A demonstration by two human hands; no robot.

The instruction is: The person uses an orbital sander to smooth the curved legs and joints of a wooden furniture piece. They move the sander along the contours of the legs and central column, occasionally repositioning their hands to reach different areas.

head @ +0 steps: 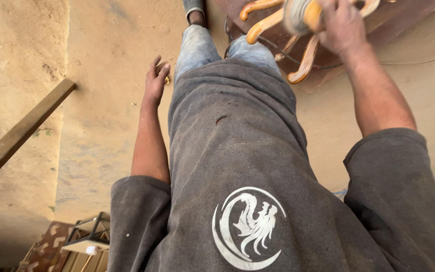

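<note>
1. I see a dark grey shirt (258, 166) bearing a white crescent-and-bird emblem (248, 227).
2. Faded blue jeans (197, 45).
3. Orange-tan curved wooden piece (278, 25).
4. Sandy beige ground (101, 126).

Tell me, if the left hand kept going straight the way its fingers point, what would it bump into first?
The left hand points ahead and downward beside the jeans leg. Nothing lies in its line, so it would probably meet the sandy ground first, though depth is hard to judge.

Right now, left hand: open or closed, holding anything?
Open. The left hand hangs beside the jeans, fingers spread; a small tan bit shows by the fingertips, but whether it is held cannot be told.
</note>
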